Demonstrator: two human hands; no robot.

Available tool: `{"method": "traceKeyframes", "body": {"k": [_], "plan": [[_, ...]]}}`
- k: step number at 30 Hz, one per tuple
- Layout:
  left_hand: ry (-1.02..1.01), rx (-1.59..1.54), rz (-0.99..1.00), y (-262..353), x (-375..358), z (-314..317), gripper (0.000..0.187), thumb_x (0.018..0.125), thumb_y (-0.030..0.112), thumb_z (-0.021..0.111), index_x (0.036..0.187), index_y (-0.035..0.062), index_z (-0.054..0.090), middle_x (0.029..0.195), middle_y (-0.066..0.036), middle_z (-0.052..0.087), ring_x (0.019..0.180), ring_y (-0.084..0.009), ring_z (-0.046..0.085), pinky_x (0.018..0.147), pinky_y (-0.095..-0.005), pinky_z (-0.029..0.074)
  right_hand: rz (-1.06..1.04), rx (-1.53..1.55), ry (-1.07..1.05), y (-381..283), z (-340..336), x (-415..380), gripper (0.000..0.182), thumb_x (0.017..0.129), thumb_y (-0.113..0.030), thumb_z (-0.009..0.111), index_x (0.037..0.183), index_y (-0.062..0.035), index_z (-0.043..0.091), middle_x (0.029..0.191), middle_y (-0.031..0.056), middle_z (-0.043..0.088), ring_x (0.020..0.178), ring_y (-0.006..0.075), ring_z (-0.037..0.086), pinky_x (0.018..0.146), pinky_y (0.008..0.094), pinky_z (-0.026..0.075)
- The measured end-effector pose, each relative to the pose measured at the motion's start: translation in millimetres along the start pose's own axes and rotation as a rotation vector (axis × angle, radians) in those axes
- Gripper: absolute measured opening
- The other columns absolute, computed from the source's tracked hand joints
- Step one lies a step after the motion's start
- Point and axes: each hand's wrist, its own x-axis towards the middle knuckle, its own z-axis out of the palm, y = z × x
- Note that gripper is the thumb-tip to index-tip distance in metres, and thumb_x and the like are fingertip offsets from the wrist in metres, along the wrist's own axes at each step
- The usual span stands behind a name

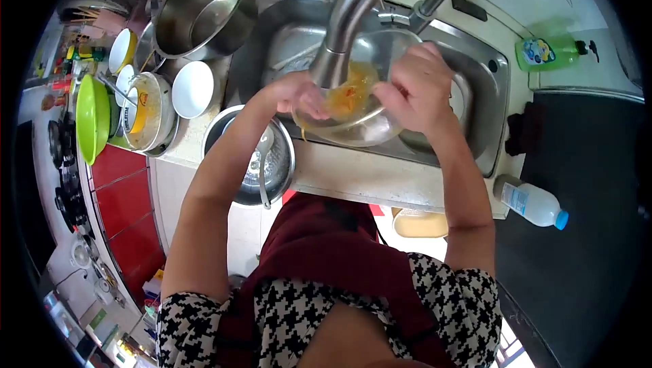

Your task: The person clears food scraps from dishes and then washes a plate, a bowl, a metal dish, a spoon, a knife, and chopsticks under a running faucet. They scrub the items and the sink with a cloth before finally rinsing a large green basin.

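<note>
Both hands [299,96] [414,89] cradle a round clear glass bowl [353,106] over the steel sink [485,89].

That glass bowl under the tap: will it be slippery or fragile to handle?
Probably slippery: the glass bowl looks wet with orange residue inside. Likely fragile, being clear glass over the steel sink. Both the left hand and right hand grip it.

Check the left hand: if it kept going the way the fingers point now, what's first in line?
The left hand reaches into the glass bowl; its fingers point toward the orange residue inside, so probably that, then the bowl wall. Depth is unclear under the faucet.
</note>
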Motion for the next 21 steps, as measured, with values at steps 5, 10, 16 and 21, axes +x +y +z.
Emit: {"method": "traceKeyframes", "body": {"k": [5,10,16,21], "plan": [[0.059,0.271,0.05,12,-3,-7,0.039,0.083,0.005,0.048,0.12,0.0,0.037,0.097,-0.024,0.059,0.084,-0.0324,0.062,0.069,-0.0396,0.053,0.377,0.033,0.062,5,15,-14,0.035,0.07,-0.017,0.064,0.052,-0.0049,0.038,0.049,0.0064,0.039,0.047,0.0221,0.038,0.048,0.0322,0.03],[-0.002,0.237,0.096,9,-16,-8,0.03,0.082,0.019,0.049,0.107,0.0034,0.046,0.098,-0.019,0.06,0.078,-0.0265,0.063,0.058,-0.0341,0.053,0.876,0.324,0.218,14,13,-45,0.034,0.082,-0.019,0.056,0.055,-0.003,0.042,0.05,0.0031,0.037,0.049,0.0092,0.036,0.046,0.0275,0.029],[-0.192,0.038,-0.155,14,-28,-21,0.048,0.083,0.022,0.041,0.126,0.004,0.034,0.103,-0.021,0.057,0.083,-0.0327,0.062,0.067,-0.0413,0.053,0.785,0.334,0.39,30,41,-83,0.028,0.08,-0.014,0.053,0.056,-0.0013,0.043,0.054,0.0042,0.041,0.054,0.0117,0.039,0.055,0.0298,0.038],[0.06,0.197,0.067,2,-24,-20,0.059,0.076,0.006,0.044,0.132,0.0081,0.026,0.105,-0.022,0.056,0.082,-0.033,0.062,0.06,-0.0381,0.052,0.38,0.288,0.361,28,56,-88,0.012,0.075,-0.011,0.047,0.082,-0.001,0.048,0.093,0.0131,0.054,0.088,0.0262,0.053,0.078,0.0357,0.043]]}}
